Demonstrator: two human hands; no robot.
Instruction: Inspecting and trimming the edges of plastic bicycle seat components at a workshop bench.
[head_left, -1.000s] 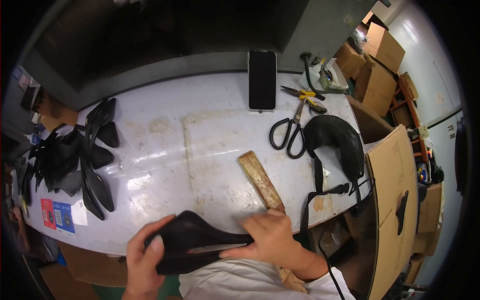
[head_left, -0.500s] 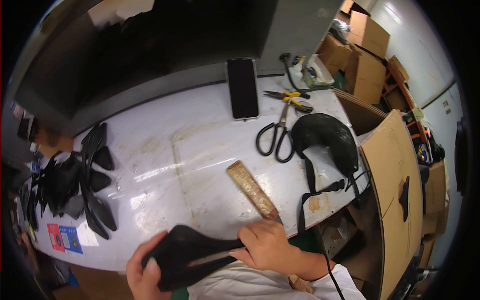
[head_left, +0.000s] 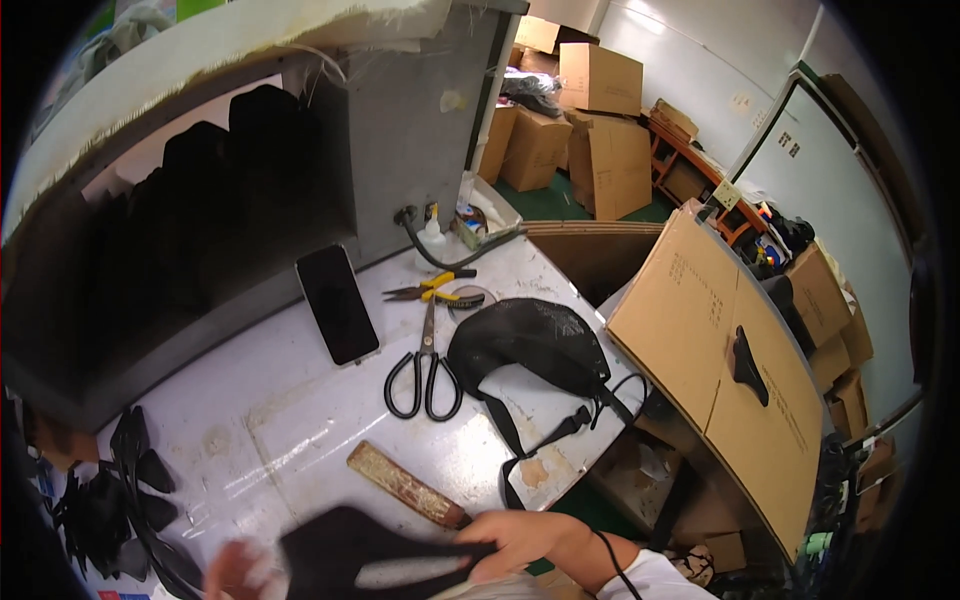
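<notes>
At the near edge of the table I have a black bicycle saddle (head_left: 325, 548) with a long slot down its middle. My right hand (head_left: 520, 548) is closed around its narrow nose. Beside its wide end is my left hand (head_left: 240, 575), smeared by motion, so its grip does not show. Just beyond my right hand lies a flat, worn brown tool handle (head_left: 405, 483); its near end is next to my fingers. Black-handled scissors (head_left: 428, 372) rest farther back, with yellow-and-black pliers (head_left: 435, 288) behind them.
A phone (head_left: 338, 305) leans at the back against a grey cabinet (head_left: 405, 130). To the right are a black strapped pouch (head_left: 525, 340) and a large cardboard box (head_left: 690, 330). Several black curved pieces (head_left: 145, 470) lie at the left. A white bottle (head_left: 432, 240) stands by a tray.
The view has swung up and to the right, so the table items appear lower and farther left. My left hand has blurred at the saddle's wide end; the right keeps hold of the nose.
</notes>
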